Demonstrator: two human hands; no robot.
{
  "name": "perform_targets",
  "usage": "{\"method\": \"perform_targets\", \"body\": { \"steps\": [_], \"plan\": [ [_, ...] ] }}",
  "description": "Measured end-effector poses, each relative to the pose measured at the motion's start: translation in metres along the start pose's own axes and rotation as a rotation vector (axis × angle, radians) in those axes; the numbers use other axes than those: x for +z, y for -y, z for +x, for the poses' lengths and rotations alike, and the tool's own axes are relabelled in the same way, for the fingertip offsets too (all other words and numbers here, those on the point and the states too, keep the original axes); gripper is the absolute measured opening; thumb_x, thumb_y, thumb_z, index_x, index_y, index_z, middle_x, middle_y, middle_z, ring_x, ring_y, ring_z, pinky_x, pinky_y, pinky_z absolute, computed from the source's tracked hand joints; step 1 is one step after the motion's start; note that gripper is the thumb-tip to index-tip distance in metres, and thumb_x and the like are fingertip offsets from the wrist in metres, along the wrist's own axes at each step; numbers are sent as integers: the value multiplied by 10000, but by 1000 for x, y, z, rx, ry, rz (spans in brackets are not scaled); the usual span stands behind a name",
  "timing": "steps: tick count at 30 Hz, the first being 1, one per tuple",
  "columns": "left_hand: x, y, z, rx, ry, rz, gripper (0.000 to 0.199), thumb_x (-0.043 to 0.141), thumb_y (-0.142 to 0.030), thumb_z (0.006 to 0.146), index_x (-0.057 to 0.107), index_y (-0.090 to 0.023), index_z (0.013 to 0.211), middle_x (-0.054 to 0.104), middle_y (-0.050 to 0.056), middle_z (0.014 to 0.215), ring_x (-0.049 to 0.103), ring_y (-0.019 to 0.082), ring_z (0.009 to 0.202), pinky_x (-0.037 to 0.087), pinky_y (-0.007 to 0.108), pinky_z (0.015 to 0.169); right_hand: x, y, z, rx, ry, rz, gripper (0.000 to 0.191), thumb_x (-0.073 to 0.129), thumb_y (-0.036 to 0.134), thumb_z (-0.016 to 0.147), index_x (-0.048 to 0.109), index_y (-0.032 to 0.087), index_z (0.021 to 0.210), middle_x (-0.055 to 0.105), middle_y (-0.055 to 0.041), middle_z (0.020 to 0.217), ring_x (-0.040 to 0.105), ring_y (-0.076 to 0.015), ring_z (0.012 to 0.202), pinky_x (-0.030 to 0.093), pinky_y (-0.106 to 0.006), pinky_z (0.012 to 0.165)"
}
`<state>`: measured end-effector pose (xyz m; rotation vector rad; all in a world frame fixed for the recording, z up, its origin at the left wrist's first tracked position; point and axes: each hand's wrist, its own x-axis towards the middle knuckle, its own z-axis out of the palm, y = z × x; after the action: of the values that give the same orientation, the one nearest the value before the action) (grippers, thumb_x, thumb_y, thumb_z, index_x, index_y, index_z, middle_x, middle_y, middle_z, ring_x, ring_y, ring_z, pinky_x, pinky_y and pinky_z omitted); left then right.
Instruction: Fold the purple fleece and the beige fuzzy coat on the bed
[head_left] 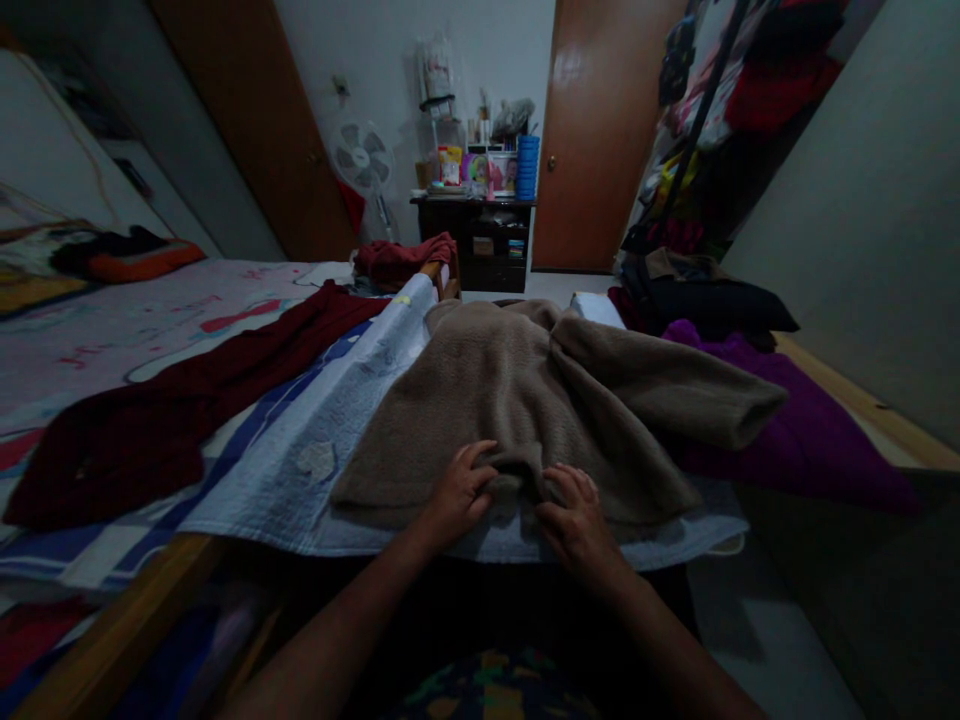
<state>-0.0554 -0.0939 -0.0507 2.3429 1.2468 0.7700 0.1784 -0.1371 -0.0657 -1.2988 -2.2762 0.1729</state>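
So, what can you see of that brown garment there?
The brown garment looks thick and fleecy. It lies spread on a pale quilted cloth, hem toward the person, one sleeve stretching right, its end overlapping the purple fabric in view. Folds run down its body, and the hem bunches between the left hand and right hand, both touching it. The other sleeve can't be made out.

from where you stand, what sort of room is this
Most likely a bedroom: there is a bed with a printed sheet at left, clothes hanging at right, and a pedestal fan.
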Motion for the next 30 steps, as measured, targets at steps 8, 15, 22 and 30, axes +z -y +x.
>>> {"method": "perform_targets", "body": {
  "steps": [8,15,22,30],
  "plan": [
    [6,-11,5,-6,-87,-62,183,614,-181,837,709,-219,988,506,78,1313,477,244,1225,408,412,1057,39,16,8,9,-108,180,170,627,133,792,721,243,881,235,-27,1558,188,-359,1419,311,-592,1078],
    [42,-7,-14,-42,13,57,269,692,-123,741,715,-214,993,510,106,1305,485,285,1196,445,448,999,13,6,5,55,112,424,140,539,145,820,650,203,882,394,-101,1467,396,-259,1345,381,-460,1070],
    [34,-11,-19,113,40,264,365,732,-384,777,676,-242,1109,267,109,1563,245,350,1416,263,552,1125,14,-22,7,54,-6,163,479,546,126,751,538,165,1229,490,-154,1357,421,-286,1286,382,-482,1055],
    [20,-21,-16,230,116,444,574,788,-534,669,644,-187,1104,40,142,1623,67,357,1476,65,556,1175,-12,-41,20,95,104,-84,338,445,53,849,722,195,978,617,-75,885,521,-207,859,417,-303,762]
  ]
}}
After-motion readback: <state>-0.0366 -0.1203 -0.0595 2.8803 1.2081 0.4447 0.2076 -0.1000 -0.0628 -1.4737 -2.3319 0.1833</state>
